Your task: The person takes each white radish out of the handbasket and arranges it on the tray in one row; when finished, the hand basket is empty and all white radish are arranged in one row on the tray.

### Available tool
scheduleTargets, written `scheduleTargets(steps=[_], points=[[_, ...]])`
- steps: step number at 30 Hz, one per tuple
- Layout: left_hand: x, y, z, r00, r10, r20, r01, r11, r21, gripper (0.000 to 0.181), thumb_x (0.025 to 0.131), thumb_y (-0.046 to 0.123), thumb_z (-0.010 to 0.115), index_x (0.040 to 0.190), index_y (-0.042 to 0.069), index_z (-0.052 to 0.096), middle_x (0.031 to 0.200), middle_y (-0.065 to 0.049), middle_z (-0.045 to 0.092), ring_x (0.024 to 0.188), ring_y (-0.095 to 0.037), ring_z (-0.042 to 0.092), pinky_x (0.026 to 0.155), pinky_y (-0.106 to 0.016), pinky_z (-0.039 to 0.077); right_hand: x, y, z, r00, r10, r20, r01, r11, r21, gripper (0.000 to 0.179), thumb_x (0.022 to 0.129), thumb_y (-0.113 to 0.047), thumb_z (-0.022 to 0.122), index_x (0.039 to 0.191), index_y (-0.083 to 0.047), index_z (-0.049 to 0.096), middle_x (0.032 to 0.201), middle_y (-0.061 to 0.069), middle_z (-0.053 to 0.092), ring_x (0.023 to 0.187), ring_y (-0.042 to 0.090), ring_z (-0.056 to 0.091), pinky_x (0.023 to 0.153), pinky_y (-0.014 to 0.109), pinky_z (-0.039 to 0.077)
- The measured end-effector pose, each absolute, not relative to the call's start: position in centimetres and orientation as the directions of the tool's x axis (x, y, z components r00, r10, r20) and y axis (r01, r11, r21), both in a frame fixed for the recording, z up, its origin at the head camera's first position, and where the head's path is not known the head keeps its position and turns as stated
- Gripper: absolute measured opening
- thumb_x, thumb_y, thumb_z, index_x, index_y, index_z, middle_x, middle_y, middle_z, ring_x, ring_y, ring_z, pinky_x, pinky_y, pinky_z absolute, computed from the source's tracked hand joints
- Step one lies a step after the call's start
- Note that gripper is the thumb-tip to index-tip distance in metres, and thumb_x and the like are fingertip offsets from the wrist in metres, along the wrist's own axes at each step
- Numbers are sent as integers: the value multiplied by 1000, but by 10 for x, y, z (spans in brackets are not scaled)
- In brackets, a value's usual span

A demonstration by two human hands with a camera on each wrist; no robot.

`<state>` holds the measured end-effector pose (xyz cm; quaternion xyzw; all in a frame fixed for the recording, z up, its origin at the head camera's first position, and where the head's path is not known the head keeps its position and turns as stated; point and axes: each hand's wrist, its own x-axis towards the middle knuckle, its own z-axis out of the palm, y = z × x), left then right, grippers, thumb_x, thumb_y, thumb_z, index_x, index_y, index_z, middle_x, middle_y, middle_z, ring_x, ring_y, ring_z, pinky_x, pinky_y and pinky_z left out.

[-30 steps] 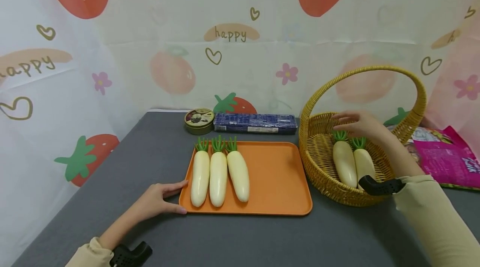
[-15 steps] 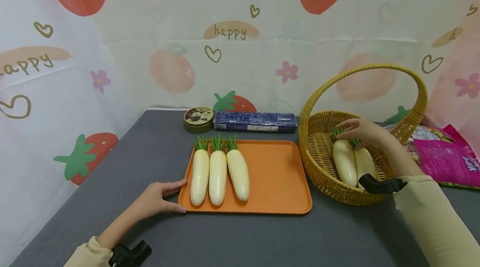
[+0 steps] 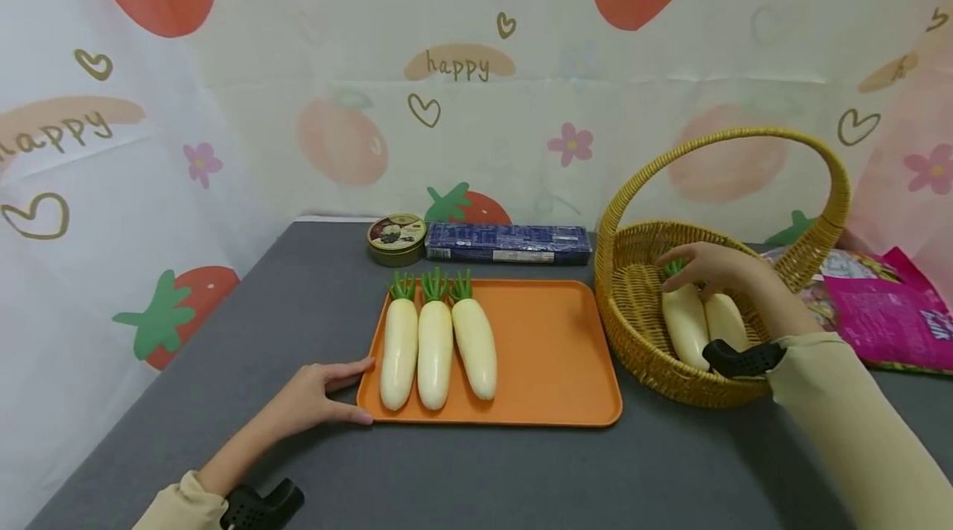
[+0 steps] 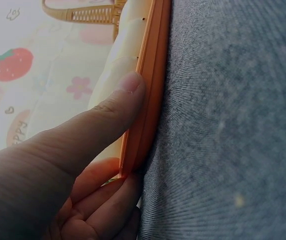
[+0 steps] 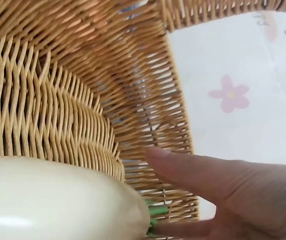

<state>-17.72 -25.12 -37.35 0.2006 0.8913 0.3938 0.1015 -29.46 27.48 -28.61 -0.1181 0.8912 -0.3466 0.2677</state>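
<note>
Three white radishes [image 3: 433, 356] with green tops lie side by side on the left half of an orange tray [image 3: 547, 352]. At the tray's near left corner, my left hand [image 3: 316, 402] holds the rim, thumb [image 4: 125, 102] on the near side and fingers round the left side. Two more white radishes [image 3: 685, 327] rest in a wicker basket [image 3: 621, 331]. Over their tops is my right hand [image 3: 718, 269], thumb and fingers spread apart about the green leaves [image 5: 156, 210] of the left one. The right radish's leaves are hidden behind the hand.
Behind the tray stand a round tin [image 3: 396, 241] and a long blue package [image 3: 508, 243]. The basket's tall handle [image 3: 733, 136] arches above my right hand. A pink bag [image 3: 889, 311] lies right of the basket on the grey tabletop [image 3: 484, 472].
My right hand has come down over the radishes' leafy tops in the basket and shifted slightly toward the left one. The left hand stays at the tray corner.
</note>
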Motion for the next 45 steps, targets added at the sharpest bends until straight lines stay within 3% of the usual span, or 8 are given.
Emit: scheduleTargets(steps=[7, 10, 16, 20, 26, 36, 39, 45], points=[[-177, -250, -374, -896, 443, -16, 286, 605, 744, 74, 70, 32, 76, 129, -2, 47, 123, -21, 49, 113, -30, 46, 86, -41, 41, -297, 274, -291, -824, -383, -418, -19, 755, -655, 65, 85, -17, 62, 133, 12, 30, 133, 37, 17, 90, 29, 46, 65, 35, 41], [-177, -251, -375, -900, 436, -15, 285, 612, 738, 74, 69, 33, 76, 129, -1, 47, 122, -21, 49, 113, -29, 46, 87, -41, 41, -297, 271, -291, -803, -399, -443, -27, 767, -641, 71, 84, -20, 64, 135, 11, 26, 131, 37, 20, 93, 33, 47, 68, 38, 43], [-178, -251, -376, -897, 441, -17, 289, 615, 734, 75, 69, 34, 76, 129, -1, 47, 122, -21, 49, 113, -29, 46, 86, -41, 41, -294, 264, -293, -714, -433, -550, 38, 761, -648, 87, 82, -27, 66, 141, 5, 10, 138, 34, -15, 121, 52, 14, 84, 56, 38], [-177, -250, -376, -900, 437, -7, 291, 611, 736, 75, 68, 34, 76, 128, -1, 48, 123, -21, 48, 112, -29, 46, 86, -40, 41, -293, 260, -297, -733, -424, -531, 22, 766, -643, 85, 84, -28, 64, 141, 5, 10, 132, 34, -30, 120, 52, 18, 82, 52, 41], [-176, -251, -376, -897, 442, -9, 292, 607, 739, 75, 68, 34, 76, 128, -2, 47, 123, -22, 48, 112, -29, 47, 86, -39, 41, -294, 255, -305, -821, -378, -429, -54, 799, -599, 74, 85, -31, 61, 135, 12, 26, 135, 40, -11, 98, 38, 48, 69, 40, 47], [-176, -248, -371, -899, 438, -2, 291, 602, 743, 74, 69, 31, 76, 129, -1, 47, 122, -22, 49, 112, -29, 47, 86, -40, 41, -295, 262, -295, -824, -389, -411, -49, 773, -633, 71, 83, -28, 64, 134, 10, 32, 127, 34, 29, 91, 30, 53, 70, 41, 48], [-176, -248, -371, -898, 441, -2, 293, 601, 743, 73, 69, 30, 76, 129, -1, 47, 122, -22, 49, 112, -29, 47, 86, -40, 41, -294, 263, -290, -823, -386, -417, -25, 758, -652, 71, 83, -27, 64, 134, 9, 31, 128, 33, 27, 89, 28, 52, 70, 42, 47], [-175, -249, -371, -895, 446, 2, 299, 597, 745, 73, 70, 30, 76, 129, -1, 47, 122, -22, 48, 113, -29, 46, 87, -41, 41, -287, 267, -275, -859, -386, -337, -75, 745, -663, 73, 81, -33, 66, 135, 4, 34, 140, 31, -2, 105, 40, 44, 76, 45, 44]])
